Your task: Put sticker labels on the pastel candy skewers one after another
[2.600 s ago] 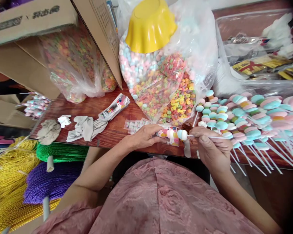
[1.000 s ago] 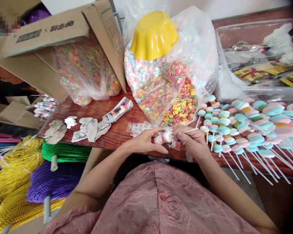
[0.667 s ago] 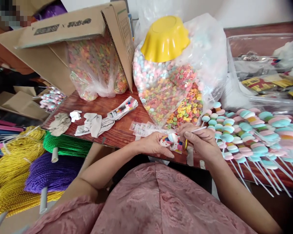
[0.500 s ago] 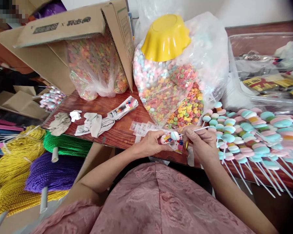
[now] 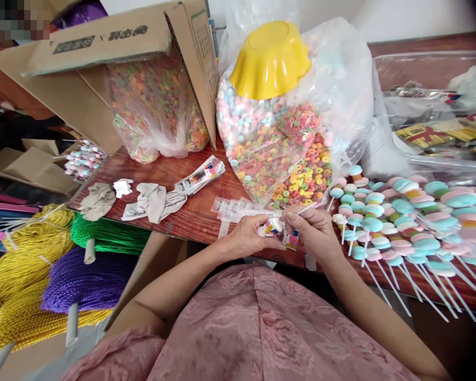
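At the table's front edge, my left hand (image 5: 248, 235) is closed around a small printed plastic bag (image 5: 291, 238) with colourful patterns. A white candy piece of a marshmallow skewer shows at the bag's mouth, mostly covered by fingers and film. Pinched in the fingers of my right hand (image 5: 317, 230) is the skewer's white stick (image 5: 305, 208), pointing up to the right. To the right of that hand lies a pile of pink, blue and white marshmallow skewers (image 5: 402, 246). Clear printed stickers (image 5: 232, 210) lie just beyond my left hand.
Behind my hands stands a big clear bag of ring candies and marshmallows (image 5: 277, 153), topped by a yellow bowl (image 5: 272, 61). A cardboard box (image 5: 196, 69), gloves (image 5: 154, 203) and stacked printed bags (image 5: 200, 174) are left. A clear bin (image 5: 440, 159) stands right.
My right hand has moved left, closer to my left hand, bringing the stick along. The skewer's candy end has gone further in behind the bag's film and my left fingers.
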Demonstrator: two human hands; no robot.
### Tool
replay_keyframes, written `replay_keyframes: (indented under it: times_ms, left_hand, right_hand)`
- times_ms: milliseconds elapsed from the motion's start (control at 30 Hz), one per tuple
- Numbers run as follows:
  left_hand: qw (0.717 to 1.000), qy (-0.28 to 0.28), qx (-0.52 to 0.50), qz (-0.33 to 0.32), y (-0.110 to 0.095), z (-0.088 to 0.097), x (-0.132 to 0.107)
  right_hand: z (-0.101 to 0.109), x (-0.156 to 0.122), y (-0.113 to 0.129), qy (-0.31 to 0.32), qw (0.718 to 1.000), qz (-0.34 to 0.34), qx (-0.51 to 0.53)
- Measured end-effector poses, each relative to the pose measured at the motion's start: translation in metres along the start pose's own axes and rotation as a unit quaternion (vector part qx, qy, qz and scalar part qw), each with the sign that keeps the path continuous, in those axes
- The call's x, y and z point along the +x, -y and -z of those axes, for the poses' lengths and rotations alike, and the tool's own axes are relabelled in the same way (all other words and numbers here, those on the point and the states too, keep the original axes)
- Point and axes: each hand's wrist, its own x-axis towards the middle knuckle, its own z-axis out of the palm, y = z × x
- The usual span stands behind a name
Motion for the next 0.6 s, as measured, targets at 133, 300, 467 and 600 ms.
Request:
replay_keyframes:
  times_ms: [133,300,467,600]
  left_hand:
    - [0.994,-0.07,0.081,0.008,0.005,0.003,0.0]
    - [0.968,-0.113,0.217,-0.05,0.007,0.003,0.0]
    - [0.948,-0.116,0.287,-0.079,0.002,0.004,0.0]
    - [0.961,-0.126,0.243,-0.042,-0.003,0.003,-0.002]
  right_hand:
    - [-0.005,-0.01,-0.006,-0.109,0.994,-0.012,0.001]
    - [-0.013,-0.019,-0.008,-0.188,0.982,0.007,0.025]
    - [-0.02,-0.027,-0.013,-0.186,0.982,-0.013,0.043]
    - [-0.03,-0.036,-0.008,-0.211,0.975,0.066,-0.008]
